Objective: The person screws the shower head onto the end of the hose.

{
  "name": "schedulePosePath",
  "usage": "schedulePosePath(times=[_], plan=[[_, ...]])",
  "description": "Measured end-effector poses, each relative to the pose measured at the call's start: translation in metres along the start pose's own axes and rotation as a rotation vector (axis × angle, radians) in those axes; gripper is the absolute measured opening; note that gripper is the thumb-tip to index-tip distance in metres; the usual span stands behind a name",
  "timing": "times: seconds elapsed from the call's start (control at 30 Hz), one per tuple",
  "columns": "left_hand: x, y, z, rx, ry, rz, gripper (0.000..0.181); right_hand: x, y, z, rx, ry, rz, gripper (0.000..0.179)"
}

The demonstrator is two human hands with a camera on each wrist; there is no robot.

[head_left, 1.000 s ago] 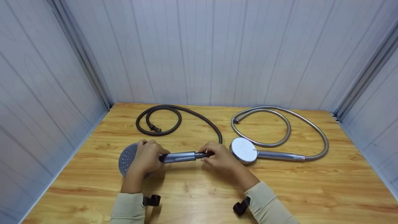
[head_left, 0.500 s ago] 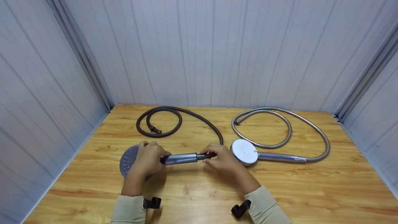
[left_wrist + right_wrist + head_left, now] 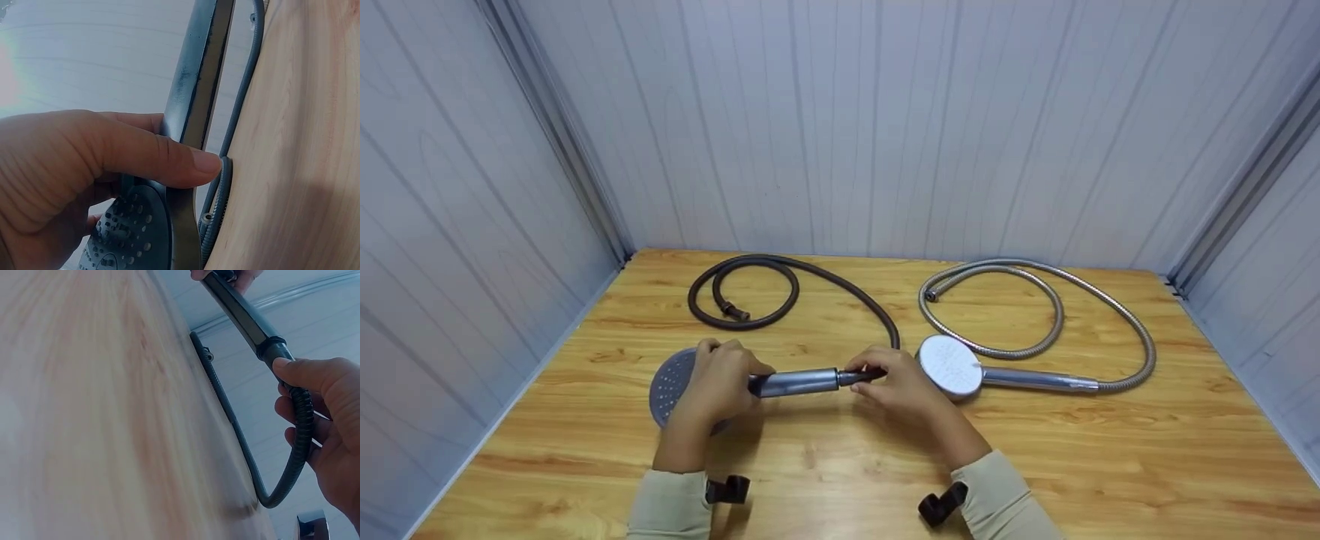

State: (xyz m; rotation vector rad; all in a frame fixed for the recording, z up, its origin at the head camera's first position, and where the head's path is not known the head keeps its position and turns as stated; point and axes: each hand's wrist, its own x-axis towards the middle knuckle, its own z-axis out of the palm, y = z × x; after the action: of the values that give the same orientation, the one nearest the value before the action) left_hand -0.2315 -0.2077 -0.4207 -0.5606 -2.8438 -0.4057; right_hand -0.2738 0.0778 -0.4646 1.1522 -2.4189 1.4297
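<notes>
A dark grey shower head [image 3: 669, 386] with a long handle is held above the table near the front left. My left hand [image 3: 720, 381] grips it at the neck; in the left wrist view the thumb lies across the handle [image 3: 194, 73], just above the nozzle face. At the handle's other end, my right hand [image 3: 896, 382] pinches the connector of the dark shower hose [image 3: 855, 291]. The right wrist view shows the thumb on the connector [image 3: 278, 354], right against the handle end, with the hose [image 3: 304, 422] bending down past the fingers to the table.
Right of my hands lies a second, chrome shower head [image 3: 950, 365] with a white face, joined to a silver hose [image 3: 1061, 300] looped behind it. The dark hose's free end [image 3: 735, 310] lies inside its coil. Panelled walls [image 3: 840, 127] enclose the wooden table [image 3: 825, 480] at back and sides.
Both hands keep their hold on the shower head and the hose connector. They shift very slightly right in the head view; the things lying on the table stay put.
</notes>
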Motion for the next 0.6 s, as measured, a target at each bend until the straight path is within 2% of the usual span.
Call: schedulePosePath(times=[0.6], plan=[[-0.0008,0.0009,-0.0017,-0.006,0.008,0.005,0.037,0.0,-0.0023,-0.0016,-0.002,-0.029,0.044,0.02]])
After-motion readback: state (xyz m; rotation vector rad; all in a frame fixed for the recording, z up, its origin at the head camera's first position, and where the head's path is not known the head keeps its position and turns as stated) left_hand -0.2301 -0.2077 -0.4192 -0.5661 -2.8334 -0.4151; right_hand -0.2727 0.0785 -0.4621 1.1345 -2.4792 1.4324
